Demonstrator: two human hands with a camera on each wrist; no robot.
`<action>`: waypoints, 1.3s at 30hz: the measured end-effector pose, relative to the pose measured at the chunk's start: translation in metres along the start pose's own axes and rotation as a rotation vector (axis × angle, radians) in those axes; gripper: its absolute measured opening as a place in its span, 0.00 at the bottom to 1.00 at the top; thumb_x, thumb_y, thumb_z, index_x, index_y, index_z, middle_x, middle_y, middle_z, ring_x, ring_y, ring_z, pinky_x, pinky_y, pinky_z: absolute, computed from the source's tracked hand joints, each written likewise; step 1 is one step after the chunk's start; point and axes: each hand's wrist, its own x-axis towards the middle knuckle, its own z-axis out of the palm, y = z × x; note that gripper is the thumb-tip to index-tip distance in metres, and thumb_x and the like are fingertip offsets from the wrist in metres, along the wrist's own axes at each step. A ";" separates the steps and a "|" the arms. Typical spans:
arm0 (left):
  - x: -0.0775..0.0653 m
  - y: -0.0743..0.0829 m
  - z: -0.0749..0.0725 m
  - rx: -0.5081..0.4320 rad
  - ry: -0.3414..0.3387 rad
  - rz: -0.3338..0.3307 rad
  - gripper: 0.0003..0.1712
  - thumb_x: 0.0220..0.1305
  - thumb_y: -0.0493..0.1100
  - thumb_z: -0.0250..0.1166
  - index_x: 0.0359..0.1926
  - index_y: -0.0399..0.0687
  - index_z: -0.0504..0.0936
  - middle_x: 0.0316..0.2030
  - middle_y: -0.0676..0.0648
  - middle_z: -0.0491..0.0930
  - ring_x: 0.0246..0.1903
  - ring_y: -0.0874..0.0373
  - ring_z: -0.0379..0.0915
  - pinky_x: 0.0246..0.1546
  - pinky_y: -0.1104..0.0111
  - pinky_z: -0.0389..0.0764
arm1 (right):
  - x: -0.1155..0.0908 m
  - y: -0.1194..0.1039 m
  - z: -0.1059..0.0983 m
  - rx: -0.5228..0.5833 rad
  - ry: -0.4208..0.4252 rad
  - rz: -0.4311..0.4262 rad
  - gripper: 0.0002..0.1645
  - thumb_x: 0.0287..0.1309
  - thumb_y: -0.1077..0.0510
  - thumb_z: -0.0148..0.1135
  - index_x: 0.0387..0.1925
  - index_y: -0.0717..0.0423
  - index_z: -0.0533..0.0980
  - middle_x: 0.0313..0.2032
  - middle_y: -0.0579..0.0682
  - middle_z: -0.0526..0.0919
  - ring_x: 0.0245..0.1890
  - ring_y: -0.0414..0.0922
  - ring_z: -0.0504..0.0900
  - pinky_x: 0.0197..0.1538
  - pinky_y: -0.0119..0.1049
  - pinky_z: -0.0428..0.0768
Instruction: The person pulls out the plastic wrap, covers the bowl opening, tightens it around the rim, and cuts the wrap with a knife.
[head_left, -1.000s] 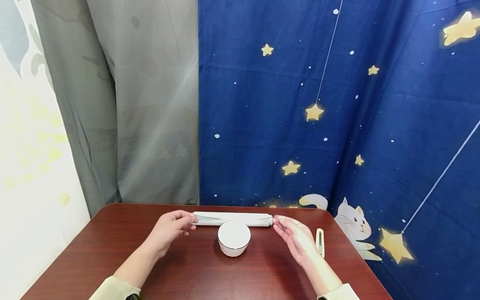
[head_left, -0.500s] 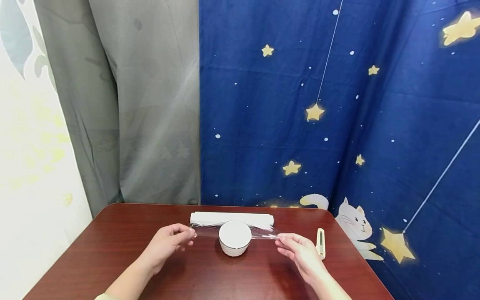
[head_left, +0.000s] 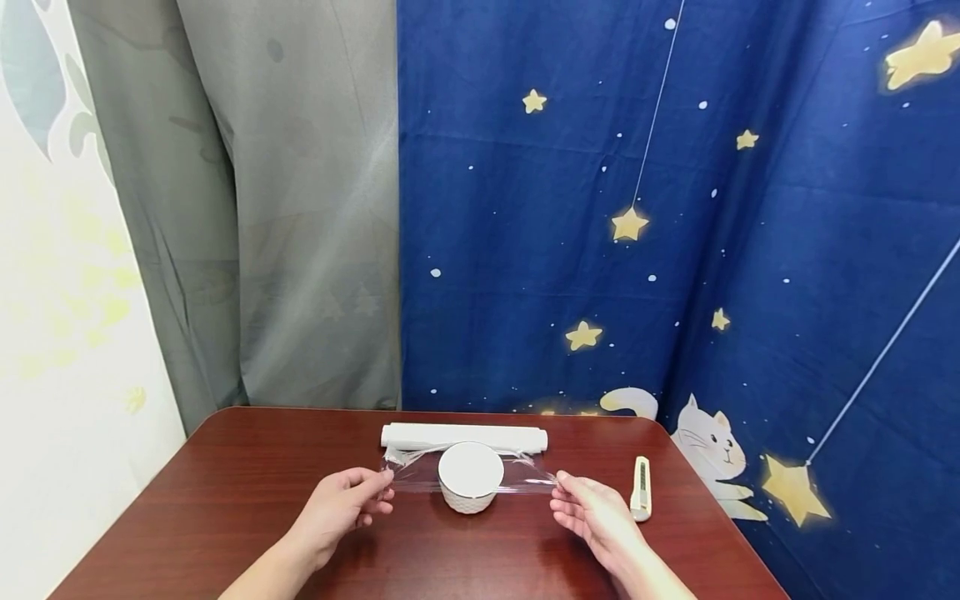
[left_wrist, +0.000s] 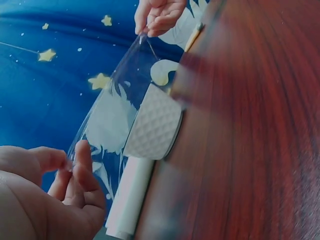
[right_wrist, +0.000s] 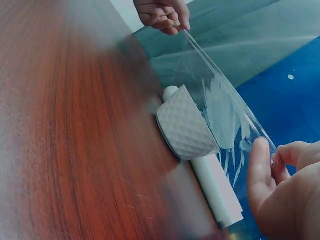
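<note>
My left hand (head_left: 341,508) pinches one front corner of a clear sheet of plastic wrap (head_left: 521,473) between thumb and finger. At the opposite corner, my right hand (head_left: 600,517) pinches the film the same way. The sheet is stretched between both hands and runs back to a white roll of plastic wrap (head_left: 465,437) lying across the far part of the table. Between the hands stands a white bowl (head_left: 468,502), upright, with a diamond-textured side (right_wrist: 185,127). In both wrist views the film (left_wrist: 117,110) passes above the bowl's rim.
A cream-coloured box cutter (head_left: 641,490) lies on the brown wooden table (head_left: 465,558), just beyond the right hand. Grey (head_left: 315,208) and star-patterned blue curtains (head_left: 525,208) hang behind the table's far edge.
Both hands have drawn the film's edge off the roll toward the body, and it now reaches over the bowl. The bowl and roll have stayed in place.
</note>
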 end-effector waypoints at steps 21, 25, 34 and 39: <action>-0.009 -0.007 0.019 0.298 0.187 0.192 0.09 0.68 0.38 0.75 0.46 0.39 0.93 0.32 0.46 0.91 0.23 0.60 0.81 0.28 0.70 0.82 | -0.004 0.005 0.004 -0.248 -0.084 -0.066 0.30 0.69 0.66 0.68 0.68 0.77 0.73 0.34 0.49 0.89 0.27 0.38 0.88 0.35 0.32 0.90; -0.008 -0.008 0.016 0.353 0.183 0.200 0.10 0.63 0.40 0.80 0.44 0.40 0.94 0.31 0.47 0.93 0.25 0.59 0.85 0.29 0.71 0.83 | -0.003 0.009 0.003 -0.360 -0.053 -0.115 0.19 0.70 0.65 0.70 0.56 0.77 0.83 0.33 0.51 0.92 0.27 0.38 0.88 0.35 0.32 0.90; -0.003 -0.022 0.010 0.501 0.146 0.238 0.07 0.59 0.39 0.81 0.39 0.43 0.93 0.22 0.49 0.89 0.24 0.61 0.84 0.28 0.72 0.77 | 0.000 0.023 0.006 -0.546 -0.072 -0.168 0.14 0.65 0.66 0.73 0.47 0.74 0.88 0.31 0.59 0.92 0.24 0.39 0.88 0.33 0.36 0.91; 0.002 -0.028 0.012 0.537 0.136 0.224 0.06 0.58 0.37 0.80 0.37 0.42 0.93 0.20 0.50 0.87 0.22 0.61 0.83 0.29 0.71 0.79 | 0.006 0.027 0.008 -0.602 -0.092 -0.177 0.10 0.63 0.68 0.73 0.43 0.73 0.89 0.26 0.55 0.90 0.23 0.37 0.87 0.30 0.36 0.90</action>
